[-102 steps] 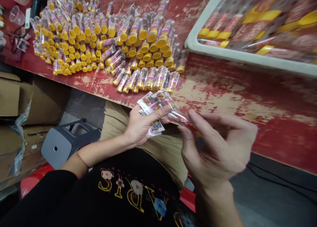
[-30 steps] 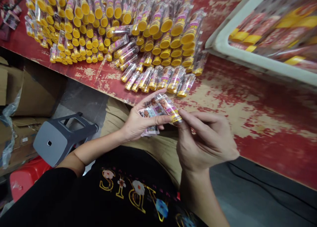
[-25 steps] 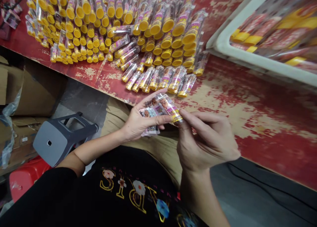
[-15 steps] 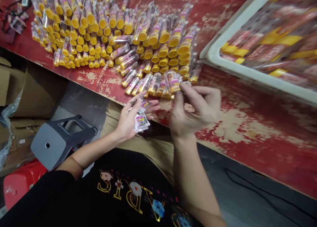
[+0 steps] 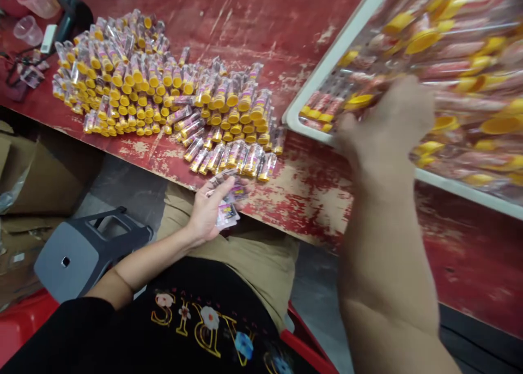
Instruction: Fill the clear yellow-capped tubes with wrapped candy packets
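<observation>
My left hand (image 5: pixel 206 208) is closed around a small stack of printed, clear-edged plastic labels (image 5: pixel 227 215), the thumb lying on top. It is just off the table's front edge. My right hand (image 5: pixel 386 126) reaches into a white-rimmed tray (image 5: pixel 312 93) full of clear tubes with yellow caps. Motion smears its fingers and they are partly hidden, so whether it grips a tube (image 5: pixel 359 100) cannot be made out. Left of the tray, tubes with purple-printed labels (image 5: pixel 232 104) are stacked in rows on the worn red table (image 5: pixel 302 189), and a front row (image 5: pixel 235 156) lies near the edge.
A dark hair dryer (image 5: pixel 73 17) and clear plastic cups (image 5: pixel 28 31) are at the far left of the table. A grey stool (image 5: pixel 85 254), a red stool (image 5: pixel 24 325) and cardboard boxes (image 5: pixel 61 178) stand on the floor to my left.
My right hand has gone from the front row of labelled tubes to the tray on the right. A labelled tube was in its fingers earlier. The view has swung right; my left hand still holds the labels.
</observation>
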A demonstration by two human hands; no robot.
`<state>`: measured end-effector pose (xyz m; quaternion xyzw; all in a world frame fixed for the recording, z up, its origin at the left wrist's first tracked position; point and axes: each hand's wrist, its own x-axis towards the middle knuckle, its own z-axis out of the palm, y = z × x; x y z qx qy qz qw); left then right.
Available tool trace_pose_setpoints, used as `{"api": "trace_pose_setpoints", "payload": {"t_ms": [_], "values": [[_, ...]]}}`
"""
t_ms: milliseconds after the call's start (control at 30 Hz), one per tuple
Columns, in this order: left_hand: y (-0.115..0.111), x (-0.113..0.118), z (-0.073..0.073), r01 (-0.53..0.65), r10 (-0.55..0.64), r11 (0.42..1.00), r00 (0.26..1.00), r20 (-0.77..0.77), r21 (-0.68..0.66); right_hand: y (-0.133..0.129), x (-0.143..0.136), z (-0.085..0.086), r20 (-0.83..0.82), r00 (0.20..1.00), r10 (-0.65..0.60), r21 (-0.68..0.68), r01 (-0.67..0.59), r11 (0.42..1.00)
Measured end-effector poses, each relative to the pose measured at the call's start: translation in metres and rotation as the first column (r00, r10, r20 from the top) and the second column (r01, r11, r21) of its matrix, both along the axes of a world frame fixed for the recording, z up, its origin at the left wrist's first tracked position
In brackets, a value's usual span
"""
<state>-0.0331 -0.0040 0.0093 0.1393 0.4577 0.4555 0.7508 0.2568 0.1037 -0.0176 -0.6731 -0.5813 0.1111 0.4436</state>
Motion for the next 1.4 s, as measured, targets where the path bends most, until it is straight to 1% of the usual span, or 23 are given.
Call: {"api": "trace_pose_setpoints", "payload": {"t_ms": [67,100,133,200,233,300,367,433,533,600,667,733,833,900,933,1000,1100,1167,1200,1233,1300,1333,1400], "values": [[0.000,0.006,0.001,-0.036,0.036,0.999,0.999,0.017,-0.027,-0.031,-0.028,0.012,-0.113,0.991,-0.076,0.056,0.083,0.995],[0.000,0.008,0.002,-0.054,0.055,0.997,0.998,0.024,-0.047,-0.051,-0.045,0.017,-0.234,0.972,-0.040,0.087,0.062,0.994],[0.000,0.011,0.002,-0.071,0.073,0.995,0.997,0.032,-0.064,-0.073,-0.064,0.021,-0.358,0.932,0.050,0.084,-0.022,0.996],[-0.002,0.016,0.003,-0.097,0.100,0.993,0.994,0.051,-0.072,-0.110,-0.099,0.024,-0.484,0.857,0.174,-0.002,-0.200,0.980],[-0.003,0.019,0.004,-0.101,0.105,0.993,0.993,0.060,-0.064,-0.123,-0.113,0.023,-0.529,0.823,0.207,-0.026,-0.260,0.965],[-0.006,0.023,0.005,-0.090,0.092,0.996,0.993,0.071,-0.031,-0.138,-0.132,0.018,-0.582,0.787,0.204,-0.056,-0.289,0.956],[-0.008,0.026,0.005,-0.055,0.055,0.998,0.996,0.067,0.001,-0.141,-0.138,0.013,-0.613,0.773,0.164,-0.058,-0.251,0.966],[-0.010,0.028,0.004,-0.032,0.032,0.999,0.999,0.044,0.016,-0.139,-0.137,0.012,-0.608,0.784,0.121,-0.054,-0.193,0.980],[-0.011,0.033,0.005,-0.050,0.050,0.999,0.999,0.019,0.017,-0.137,-0.135,0.014,-0.577,0.814,0.071,-0.045,-0.118,0.992],[-0.010,0.036,0.010,-0.064,0.064,0.998,0.998,0.018,0.001,-0.138,-0.135,0.014,-0.600,0.798,0.053,-0.049,-0.103,0.993],[-0.009,0.038,0.015,-0.084,0.085,0.996,0.996,0.007,-0.026,-0.142,-0.133,0.013,-0.686,0.725,0.061,-0.042,-0.124,0.991],[-0.007,0.038,0.020,-0.105,0.105,0.993,0.994,-0.012,-0.051,-0.149,-0.129,0.013,-0.790,0.609,0.069,-0.007,-0.121,0.993],[-0.005,0.035,0.022,-0.095,0.094,0.992,0.996,-0.012,-0.079,-0.161,-0.124,0.018,-0.886,0.451,0.105,0.096,-0.043,0.994],[-0.006,0.034,0.019,-0.050,0.051,0.994,0.999,0.002,-0.097,-0.167,-0.126,0.022,-0.909,0.391,0.144,0.169,0.028,0.985],[-0.007,0.033,0.018,-0.028,0.030,0.994,1.000,0.011,-0.104,-0.168,-0.128,0.024,-0.911,0.381,0.159,0.196,0.060,0.979],[-0.010,0.033,0.017,0.004,-0.001,0.993,1.000,0.026,-0.120,-0.168,-0.134,0.023,-0.907,0.390,0.163,0.226,0.122,0.966],[-0.014,0.034,0.017,0.037,-0.032,0.990,0.999,0.039,-0.136,-0.167,-0.144,0.017,-0.894,0.422,0.147,0.246,0.190,0.951],[-0.014,0.034,0.019,0.052,-0.049,0.991,0.998,0.032,-0.126,-0.171,-0.148,0.011,-0.874,0.476,0.099,0.231,0.228,0.946],[-0.015,0.034,0.019,0.053,-0.050,0.992,0.998,0.028,-0.115,-0.175,-0.149,0.009,-0.841,0.538,0.053,0.220,0.252,0.942],[-0.014,0.034,0.019,0.047,-0.045,0.993,0.999,0.023,-0.105,-0.179,-0.149,0.007,-0.783,0.622,-0.002,0.217,0.277,0.936],[-0.014,0.033,0.019,0.038,-0.037,0.995,0.999,0.013,-0.090,-0.190,-0.148,0.004,-0.603,0.792,-0.096,0.248,0.301,0.921],[-0.014,0.033,0.018,0.038,-0.037,0.996,0.999,0.009,-0.085,-0.195,-0.147,0.004,-0.515,0.849,-0.117,0.268,0.289,0.919],[-0.014,0.032,0.016,0.039,-0.039,0.996,0.999,0.000,-0.081,-0.205,-0.146,0.005,-0.415,0.906,-0.084,0.281,0.216,0.935]]}}
